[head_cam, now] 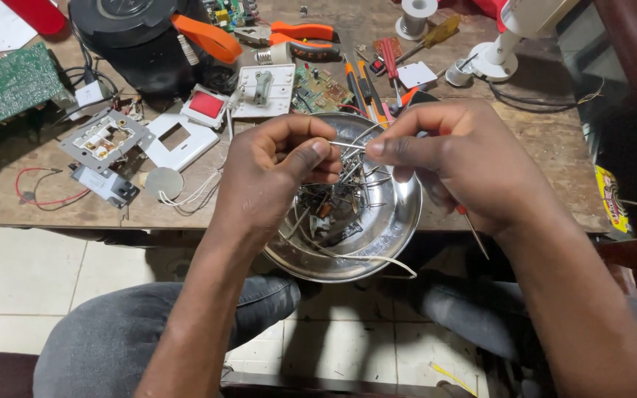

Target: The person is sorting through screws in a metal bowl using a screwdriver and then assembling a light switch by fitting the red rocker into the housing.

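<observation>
A shiny round metal bowl (392, 228) sits at the near edge of the wooden workbench (540, 147), overhanging it. Inside lie several thin metal pins, small parts and a white wire. My left hand (278, 173) and my right hand (455, 158) meet above the bowl. Thumb and forefinger of each pinch the two ends of one thin metal pin (348, 145), held level. A thin screwdriver shaft (475, 232) with a red collar pokes out under my right hand, tucked in its palm.
The bench holds a green circuit board (5, 85), a grey switch frame (105, 140), white switch plates (178, 140), a red rocker switch (206, 105), orange pliers (300, 33), screwdrivers (391, 63), a solder spool (414, 15) and a black round appliance (130, 33). My knees are below.
</observation>
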